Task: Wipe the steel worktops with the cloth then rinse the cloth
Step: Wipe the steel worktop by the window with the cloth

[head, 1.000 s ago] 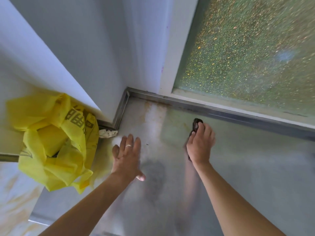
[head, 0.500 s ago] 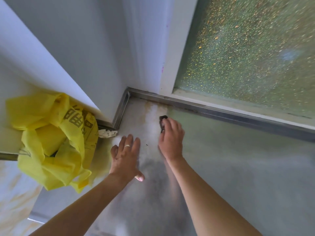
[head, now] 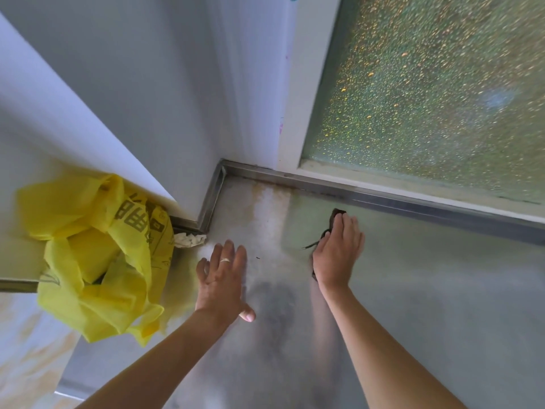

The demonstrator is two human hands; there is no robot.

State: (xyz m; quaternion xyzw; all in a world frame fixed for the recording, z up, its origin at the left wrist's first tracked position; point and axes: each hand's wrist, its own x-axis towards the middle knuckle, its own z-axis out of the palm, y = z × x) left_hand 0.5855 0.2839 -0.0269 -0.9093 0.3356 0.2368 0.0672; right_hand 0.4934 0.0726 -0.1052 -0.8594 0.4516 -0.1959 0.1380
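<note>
The steel worktop point(head: 436, 296) fills the lower half of the view, with a rusty stain near its back left corner. My right hand point(head: 337, 255) lies flat on a small dark cloth point(head: 335, 216) and presses it onto the steel near the back rim. Only the cloth's far tip and left edge show from under the hand. My left hand point(head: 222, 278), with a ring on one finger, rests flat on the worktop to the left, fingers spread and straight, holding nothing.
A crumpled yellow plastic bag point(head: 97, 255) hangs at the worktop's left edge. A scrap of white paper point(head: 188, 240) sits in the corner beside it. A raised steel rim point(head: 383, 199) runs along the back under a frosted window point(head: 427, 98). White walls close the corner.
My right hand slid the cloth left toward the stained corner, then back to the right along the rim. My left hand has stayed in place.
</note>
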